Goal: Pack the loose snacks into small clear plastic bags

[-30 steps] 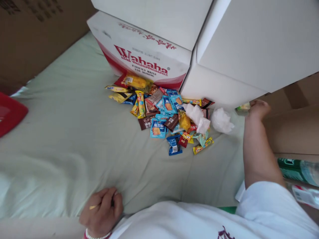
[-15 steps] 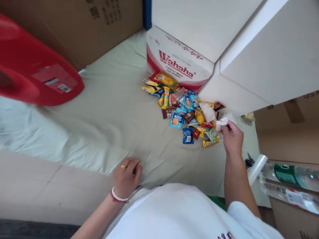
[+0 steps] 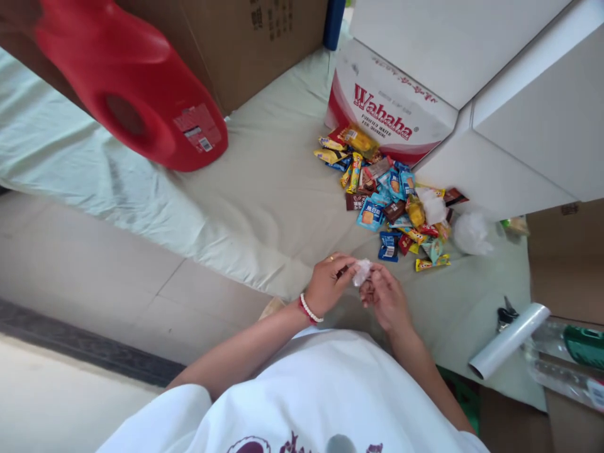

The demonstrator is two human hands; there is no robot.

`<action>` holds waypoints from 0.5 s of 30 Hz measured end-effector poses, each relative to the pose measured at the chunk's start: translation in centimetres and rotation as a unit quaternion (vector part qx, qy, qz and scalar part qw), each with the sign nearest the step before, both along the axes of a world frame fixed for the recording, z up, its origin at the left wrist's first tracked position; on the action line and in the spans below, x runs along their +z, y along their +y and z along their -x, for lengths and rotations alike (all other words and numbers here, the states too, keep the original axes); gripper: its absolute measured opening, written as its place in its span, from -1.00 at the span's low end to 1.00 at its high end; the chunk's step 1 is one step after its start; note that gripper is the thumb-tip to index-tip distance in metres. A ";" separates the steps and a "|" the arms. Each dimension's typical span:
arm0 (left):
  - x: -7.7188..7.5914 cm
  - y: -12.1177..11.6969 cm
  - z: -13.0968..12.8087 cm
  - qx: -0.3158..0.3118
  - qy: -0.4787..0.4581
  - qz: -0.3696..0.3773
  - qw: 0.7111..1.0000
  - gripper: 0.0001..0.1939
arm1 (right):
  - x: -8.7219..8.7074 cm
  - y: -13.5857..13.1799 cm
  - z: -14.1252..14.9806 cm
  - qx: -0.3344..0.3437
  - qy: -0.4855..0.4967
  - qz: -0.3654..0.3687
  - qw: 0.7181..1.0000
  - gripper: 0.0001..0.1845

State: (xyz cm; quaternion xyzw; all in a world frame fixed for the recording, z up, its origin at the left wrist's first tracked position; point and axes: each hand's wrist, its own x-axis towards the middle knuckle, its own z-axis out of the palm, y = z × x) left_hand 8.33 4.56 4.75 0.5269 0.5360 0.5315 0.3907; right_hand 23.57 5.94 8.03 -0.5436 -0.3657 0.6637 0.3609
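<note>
In front of my body both hands meet at a small crumpled piece of thin clear plastic (image 3: 362, 272), which looks like a plastic bag. My left hand (image 3: 329, 283), with a beaded bracelet at its wrist, pinches the plastic from the left. Fingers of my right hand (image 3: 387, 299) are curled and closed on its right side. Just beyond them lies a pile of wrapped snacks (image 3: 372, 214) in blue, yellow, brown and red packets. A white plastic clump (image 3: 433, 206) rests on the pile. Further right sits a larger crumpled clear plastic bag (image 3: 473, 233).
A red jug (image 3: 155, 94) stands at left on the pale green cloth (image 3: 264, 207). Behind the snacks is a Wahaha carton (image 3: 387, 107), beside white boxes (image 3: 519, 138). At right lie a plastic film roll (image 3: 509, 341), scissors (image 3: 507, 313) and clear bottles (image 3: 566, 343).
My right hand has come back from the plastic bags beside the pile, bringing a piece of plastic. My left hand has lifted off the cloth edge and taken hold of it too. The view has shifted.
</note>
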 end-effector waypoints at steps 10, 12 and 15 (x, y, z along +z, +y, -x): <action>-0.6 -0.6 2.5 0.083 -0.159 0.184 0.966 -0.63 | -1.0 1.6 -2.3 -0.053 -0.028 -0.064 0.996 -0.62; -0.2 -0.7 2.4 0.032 -0.231 0.226 0.946 -0.52 | -1.0 1.4 -2.6 -0.027 -0.034 -0.117 0.992 -0.67; 0.8 -0.5 1.4 -0.092 -0.286 0.250 0.921 -0.46 | -0.8 0.6 -2.6 0.066 -0.087 -0.204 0.973 -0.80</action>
